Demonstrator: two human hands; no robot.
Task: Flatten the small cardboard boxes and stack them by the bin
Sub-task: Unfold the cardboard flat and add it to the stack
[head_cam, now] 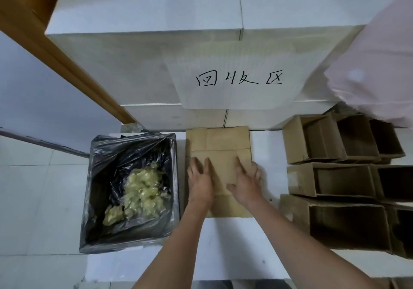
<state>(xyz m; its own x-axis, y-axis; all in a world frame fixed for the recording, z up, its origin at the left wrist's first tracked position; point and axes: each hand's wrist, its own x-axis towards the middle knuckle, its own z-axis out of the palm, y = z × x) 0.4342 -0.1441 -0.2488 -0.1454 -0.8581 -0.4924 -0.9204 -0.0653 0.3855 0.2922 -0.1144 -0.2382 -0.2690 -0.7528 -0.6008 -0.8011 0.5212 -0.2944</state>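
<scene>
A flattened brown cardboard box (220, 142) lies on the white surface just right of the bin (131, 241). My left hand (200, 180) and my right hand (244, 182) both press flat on its near half, fingers straight and pointing away from me. The bin is lined with a black bag and holds crumpled yellowish plastic (140, 193). To the right stand several open, unflattened small cardboard boxes (330, 140), lying on their sides in rows.
Large white cartons (143, 69) stand stacked behind, one bearing a handwritten paper sign (237, 79). A wooden door frame (55, 58) runs diagonally at left. A pink sleeve (377, 65) of another person reaches in at the upper right. White floor tiles lie left of the bin.
</scene>
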